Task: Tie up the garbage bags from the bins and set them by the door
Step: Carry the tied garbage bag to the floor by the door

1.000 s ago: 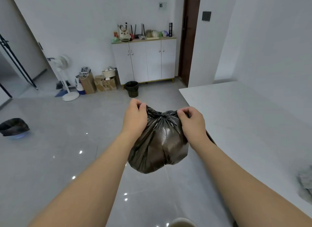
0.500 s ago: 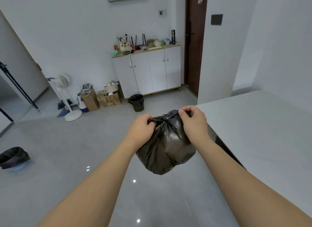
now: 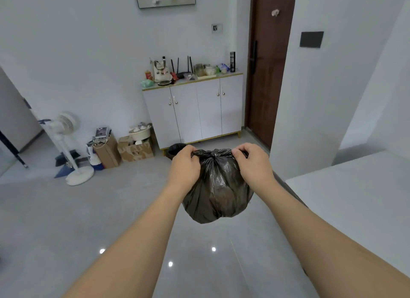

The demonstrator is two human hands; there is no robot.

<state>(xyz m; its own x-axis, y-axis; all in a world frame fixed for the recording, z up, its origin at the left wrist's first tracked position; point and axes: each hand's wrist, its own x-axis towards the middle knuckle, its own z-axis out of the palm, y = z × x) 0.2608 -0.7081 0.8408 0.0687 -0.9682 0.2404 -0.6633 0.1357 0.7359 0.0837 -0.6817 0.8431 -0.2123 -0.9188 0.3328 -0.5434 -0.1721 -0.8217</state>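
Observation:
A full black garbage bag [image 3: 218,191] hangs in the air in front of me, its top gathered into a knot. My left hand [image 3: 185,168] pinches the left end of the knot and my right hand [image 3: 255,164] pinches the right end, both pulling outward. The brown door [image 3: 269,64] stands ahead on the right, past the white cabinet. A small black bin [image 3: 175,149] sits on the floor by the cabinet, mostly hidden behind my left hand and the bag.
A white cabinet [image 3: 195,111] with clutter on top stands against the far wall. Cardboard boxes [image 3: 135,150] and a white standing fan [image 3: 66,142] are at its left. A white table [image 3: 355,204] fills the right side, beside a wall corner [image 3: 295,98]. Grey tiled floor [image 3: 77,220] lies between.
I have walked closer to the cabinet and door with the bag, and the view has tilted up. Both hands keep their pinch on the knot's ends. The dark bag at left has left view.

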